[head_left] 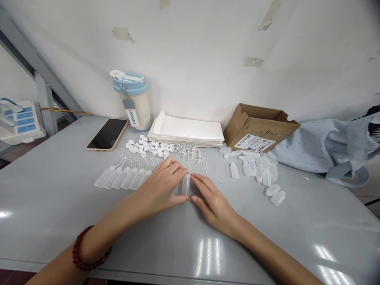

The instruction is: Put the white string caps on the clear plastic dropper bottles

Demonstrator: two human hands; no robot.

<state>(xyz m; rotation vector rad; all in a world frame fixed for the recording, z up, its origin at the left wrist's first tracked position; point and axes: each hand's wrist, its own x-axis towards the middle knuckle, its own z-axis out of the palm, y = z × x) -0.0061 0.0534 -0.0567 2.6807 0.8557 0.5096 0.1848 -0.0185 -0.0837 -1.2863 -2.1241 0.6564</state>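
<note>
Both my hands meet at the middle of the grey table [53, 206] around one small clear plastic bottle [185, 185]. My left hand [162, 186], with a dark red bead bracelet on its wrist, pinches the bottle from the left. From the right, my right hand [212, 200] touches it with fingers and thumb. A row of several finished bottles with white loops [123, 176] lies just left of my left hand. Loose white caps [150, 146] and a heap of white loop ties [191, 152] lie behind my hands. Empty bottles [258, 172] are scattered to the right.
A phone [107, 134] lies face up at the back left beside a blue-lidded tumbler [133, 101]. A stack of white padded bags [188, 132] and an open cardboard box [259, 126] stand against the wall. Light blue cloth [329, 144] covers the right end.
</note>
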